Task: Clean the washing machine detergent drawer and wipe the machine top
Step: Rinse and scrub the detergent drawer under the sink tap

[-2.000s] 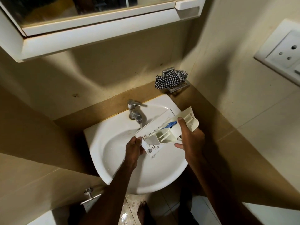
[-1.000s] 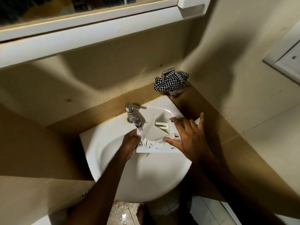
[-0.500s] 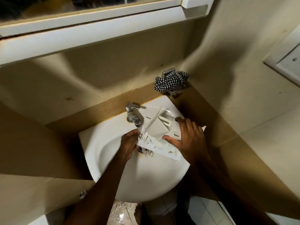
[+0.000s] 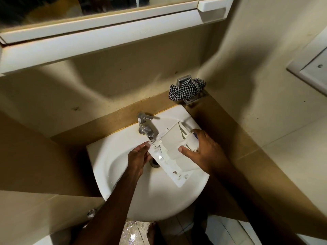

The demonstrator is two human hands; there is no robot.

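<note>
The detergent drawer [image 4: 174, 152] is held over the basin [image 4: 123, 174] of a white sink, tilted, with its underside facing up and its far corner just beside the tap [image 4: 146, 127]. By the left hand [image 4: 137, 159] the near-left edge is pinched, the fingers [image 4: 143, 147] being curled against the drawer's ribbed end directly under the spout. By the right hand [image 4: 205, 151] the opposite side is gripped: the thumb lies across the flat panel and the other fingers are wrapped over the far edge (how far they reach underneath cannot be told).

The main risk is judged to be a slip. The plastic is probably wet, the left-hand hold is only a light pinch on a thin edge, and a twist of the drawer could knock its corner against the tap or drop it onto the drain [image 4: 154, 163], which lies just below the left fingers. Thin tabs along the ribbed end could be snapped by such a knock.

Room is tight beyond the fingers. The tap is touching or nearly touching the drawer ahead of the left fingers; past the right fingers the basin rim meets the brown ledge and the corner wall, where a checked cloth [image 4: 186, 90] hangs on a metal holder. Open space is found only toward the person, over the front of the bowl, and above the drawer.
</note>
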